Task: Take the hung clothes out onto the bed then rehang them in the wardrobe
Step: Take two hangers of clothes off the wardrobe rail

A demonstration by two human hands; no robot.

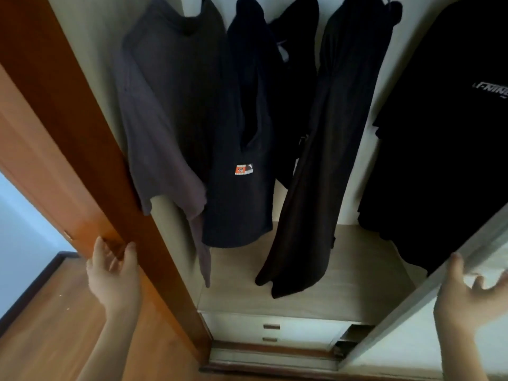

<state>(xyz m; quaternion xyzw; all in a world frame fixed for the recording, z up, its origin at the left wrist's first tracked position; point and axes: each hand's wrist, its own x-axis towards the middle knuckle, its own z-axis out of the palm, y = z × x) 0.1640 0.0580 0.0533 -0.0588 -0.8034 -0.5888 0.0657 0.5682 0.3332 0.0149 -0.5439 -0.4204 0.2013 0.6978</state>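
Left hand spread loose at the wooden door edge, right hand splayed against the pale door, gripping nothing. Hung clothes all inside the wardrobe. Likely snag: black T-shirt catching on the pale door.

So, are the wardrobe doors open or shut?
Open. The left door and right door stand apart, and the hung clothes and drawers show between them.
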